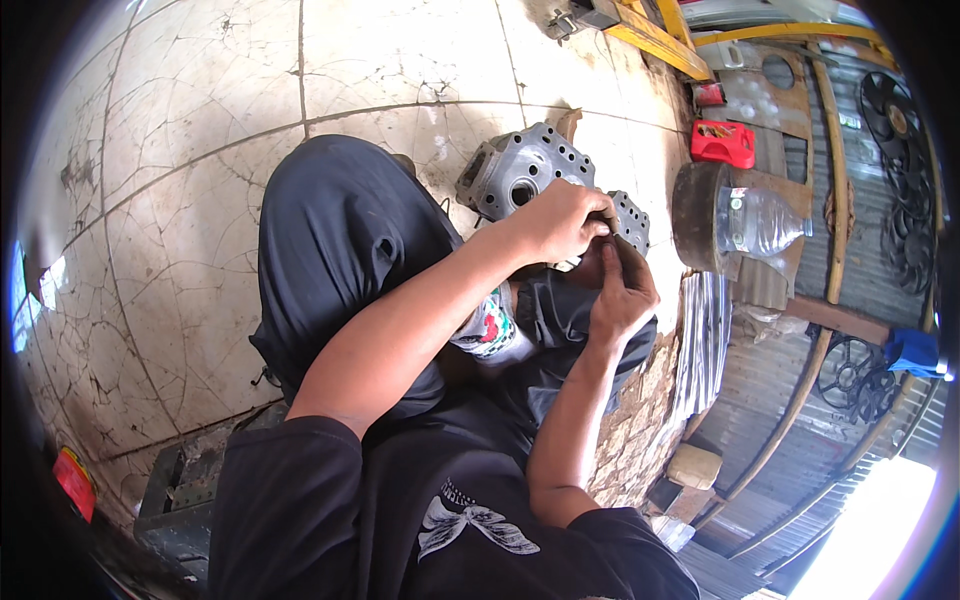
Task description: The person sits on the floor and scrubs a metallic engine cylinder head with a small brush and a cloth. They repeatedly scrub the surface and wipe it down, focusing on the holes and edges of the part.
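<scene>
Grey metal casting on tiled floor. Left hand at casting's lower right, fingers curled; right hand farther below-right, fingertips meeting left's. Cannot tell how tightly closed, or what either holds.

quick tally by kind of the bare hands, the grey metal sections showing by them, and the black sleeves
Left hand and right hand: 2
Grey metal sections: 2 (whether they join is hidden)
Black sleeves: 2
Total: 6
</scene>
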### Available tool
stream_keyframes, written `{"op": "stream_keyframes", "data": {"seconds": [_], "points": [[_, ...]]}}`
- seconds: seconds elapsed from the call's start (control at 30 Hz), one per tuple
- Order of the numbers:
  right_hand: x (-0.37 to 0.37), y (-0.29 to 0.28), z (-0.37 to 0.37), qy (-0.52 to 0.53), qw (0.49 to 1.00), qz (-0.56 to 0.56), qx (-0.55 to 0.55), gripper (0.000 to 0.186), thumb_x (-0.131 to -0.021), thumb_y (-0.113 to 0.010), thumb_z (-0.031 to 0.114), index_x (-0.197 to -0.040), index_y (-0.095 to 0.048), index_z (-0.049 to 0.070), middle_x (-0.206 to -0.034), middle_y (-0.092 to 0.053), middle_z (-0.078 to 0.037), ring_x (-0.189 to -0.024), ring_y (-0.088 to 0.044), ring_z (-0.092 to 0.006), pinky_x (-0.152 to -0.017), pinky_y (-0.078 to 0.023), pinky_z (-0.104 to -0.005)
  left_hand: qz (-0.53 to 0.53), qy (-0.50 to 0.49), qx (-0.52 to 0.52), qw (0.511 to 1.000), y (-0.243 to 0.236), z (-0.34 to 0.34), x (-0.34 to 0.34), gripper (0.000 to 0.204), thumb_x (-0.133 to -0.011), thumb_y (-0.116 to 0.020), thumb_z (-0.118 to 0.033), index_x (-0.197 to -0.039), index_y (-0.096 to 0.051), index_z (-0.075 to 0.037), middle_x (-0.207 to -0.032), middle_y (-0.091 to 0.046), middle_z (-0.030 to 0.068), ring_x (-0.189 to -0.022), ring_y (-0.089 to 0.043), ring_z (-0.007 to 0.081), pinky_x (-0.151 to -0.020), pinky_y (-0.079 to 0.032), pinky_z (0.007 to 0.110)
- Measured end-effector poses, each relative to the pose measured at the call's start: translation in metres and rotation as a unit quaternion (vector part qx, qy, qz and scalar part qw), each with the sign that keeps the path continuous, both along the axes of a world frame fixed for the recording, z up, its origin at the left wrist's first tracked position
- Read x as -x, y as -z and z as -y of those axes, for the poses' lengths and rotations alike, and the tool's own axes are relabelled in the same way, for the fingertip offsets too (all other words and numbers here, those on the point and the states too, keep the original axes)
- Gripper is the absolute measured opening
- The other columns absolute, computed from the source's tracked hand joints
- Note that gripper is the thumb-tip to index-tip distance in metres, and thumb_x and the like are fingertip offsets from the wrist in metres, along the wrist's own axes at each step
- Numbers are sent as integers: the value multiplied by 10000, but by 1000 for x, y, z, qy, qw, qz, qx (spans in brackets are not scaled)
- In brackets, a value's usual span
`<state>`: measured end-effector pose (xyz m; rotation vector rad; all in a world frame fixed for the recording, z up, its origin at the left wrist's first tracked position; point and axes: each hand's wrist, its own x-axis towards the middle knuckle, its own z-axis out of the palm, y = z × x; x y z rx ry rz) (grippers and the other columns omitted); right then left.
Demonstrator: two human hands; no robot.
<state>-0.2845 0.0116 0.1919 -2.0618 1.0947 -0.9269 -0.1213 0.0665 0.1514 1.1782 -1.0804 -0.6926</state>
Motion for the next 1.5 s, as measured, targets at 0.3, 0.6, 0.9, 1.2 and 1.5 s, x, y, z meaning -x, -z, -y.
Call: {"op": "stream_keyframes", "data": {"seconds": [0.3,0.6,0.9,1.2,1.5], "points": [[8,12,-5,-22,999,29,4,204,-910,-750,-54,-1112,-776,-54,-1080,-792,-134,-992,-742,-178,-963,-567,-313,1,45,-51,998,6,0,-4,206,-832,-808,-85,-1038,-798,-102,-990,-785,146,-954,-755,322,-883,-573,389],[23,16,10,-53,997,-34,-43,270,-937,-741,-9,-1204,-757,-42,-1163,-772,-156,-1090,-710,-182,-1018,-527,-321,-179,7,-173,969,1,-6,-6,252,-756,-806,-98,-1004,-826,-55,-816,-777,117,-715,-724,165,-688,-582,302],[9,19,8,-15,994,23,-111,288,-912,-775,-21,-1193,-734,-72,-1158,-758,-151,-1057,-717,-204,-996,-541,-315,-359,66,-151,919,18,8,3,223,-764,-844,-53,-980,-818,-9,-851,-776,70,-712,-681,135,-668,-546,281],[6,19,7,-38,969,146,-197,223,-952,-751,18,-1150,-672,-46,-1104,-732,-114,-927,-721,-197,-785,-606,-290,-255,15,-126,959,10,6,3,292,-794,-866,-35,-1083,-817,-39,-945,-809,92,-764,-720,128,-693,-569,283],[3,26,0,-14,1000,12,12,213,-924,-739,-32,-1134,-761,-59,-1127,-740,-120,-941,-721,-183,-819,-603,-297,-262,-17,-139,955,19,14,14,296,-844,-833,-62,-1134,-796,-16,-917,-798,82,-751,-692,108,-690,-563,287]]}}
